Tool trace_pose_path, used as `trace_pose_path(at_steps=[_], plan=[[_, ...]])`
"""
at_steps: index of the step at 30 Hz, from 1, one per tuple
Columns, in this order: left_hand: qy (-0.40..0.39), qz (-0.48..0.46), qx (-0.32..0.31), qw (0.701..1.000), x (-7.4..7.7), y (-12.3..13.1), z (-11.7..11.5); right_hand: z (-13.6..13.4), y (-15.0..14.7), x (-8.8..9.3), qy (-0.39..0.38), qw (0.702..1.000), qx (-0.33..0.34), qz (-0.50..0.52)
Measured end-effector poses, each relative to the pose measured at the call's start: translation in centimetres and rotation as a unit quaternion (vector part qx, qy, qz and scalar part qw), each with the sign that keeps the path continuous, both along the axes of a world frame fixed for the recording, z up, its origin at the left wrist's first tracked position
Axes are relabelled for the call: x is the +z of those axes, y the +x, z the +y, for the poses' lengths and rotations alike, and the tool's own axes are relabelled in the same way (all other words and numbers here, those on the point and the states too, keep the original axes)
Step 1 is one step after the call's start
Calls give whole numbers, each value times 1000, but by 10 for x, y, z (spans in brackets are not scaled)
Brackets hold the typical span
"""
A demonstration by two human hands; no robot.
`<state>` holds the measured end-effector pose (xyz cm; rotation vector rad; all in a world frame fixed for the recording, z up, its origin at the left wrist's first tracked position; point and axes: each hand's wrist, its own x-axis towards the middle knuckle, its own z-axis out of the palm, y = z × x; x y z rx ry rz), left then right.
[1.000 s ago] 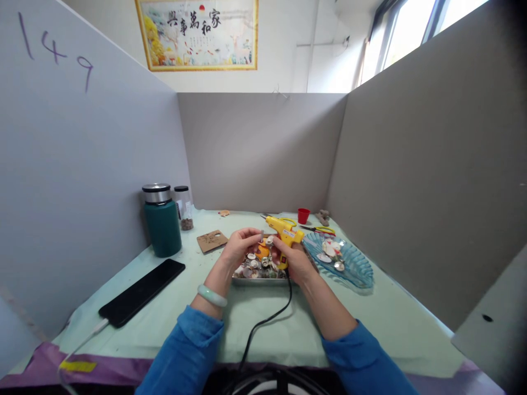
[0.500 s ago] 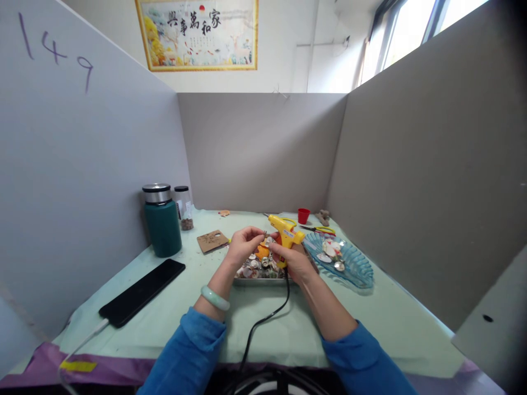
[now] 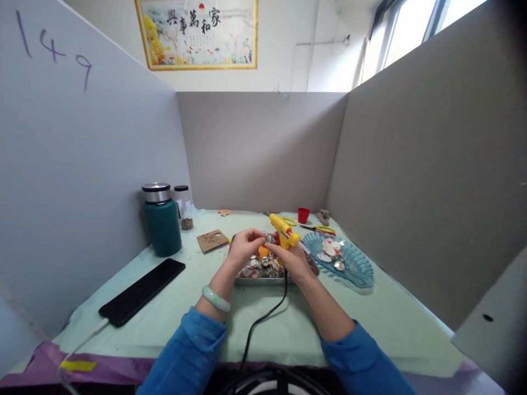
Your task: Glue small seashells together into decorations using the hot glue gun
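Over a metal tray (image 3: 263,282) heaped with small shells (image 3: 255,267), my two hands meet at the fingertips. My left hand (image 3: 244,248) is closed in a pinch on a small greyish piece (image 3: 270,238) that looks like a shell, partly covered by the fingers. A yellow hot glue gun (image 3: 283,228) is gripped in my right hand (image 3: 297,264), its handle largely hidden and a pale glue stick jutting from its rear. The right thumb reaches close to the pinched piece; whether it touches cannot be made out. An orange piece (image 3: 263,252) lies just below the fingers.
A blue glass dish (image 3: 358,266) with shells stands right of the tray. Behind are a red cup (image 3: 303,215) and yellow-handled pliers (image 3: 323,229). Leftward are a brown card (image 3: 212,241), green flask (image 3: 162,227), jar (image 3: 184,208) and phone (image 3: 142,293). The gun's black cord (image 3: 263,317) runs toward me.
The glue gun has turned in my right hand, so its rear glue stick now shows. The greyish piece at my left fingertips is more visible.
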<state>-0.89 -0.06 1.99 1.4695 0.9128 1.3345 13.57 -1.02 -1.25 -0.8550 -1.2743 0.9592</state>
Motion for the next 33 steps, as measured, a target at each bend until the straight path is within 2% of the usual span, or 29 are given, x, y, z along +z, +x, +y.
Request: trace_pose_path(at_steps=[5,17,23,33], plan=[[-5,-27,-8,1000,-1,0,0,3,1,-3,14,1000,-6,-17],[-12,-51,-21,998,-2,-2,0,-3,-4,4,-4,999,-9,44],[0,-35,-16,999,-1,0,1,1,-3,0,3,999,-9,41],[15,9,12,1000,-5,1,3,-3,-5,6,-7,997,-8,75]])
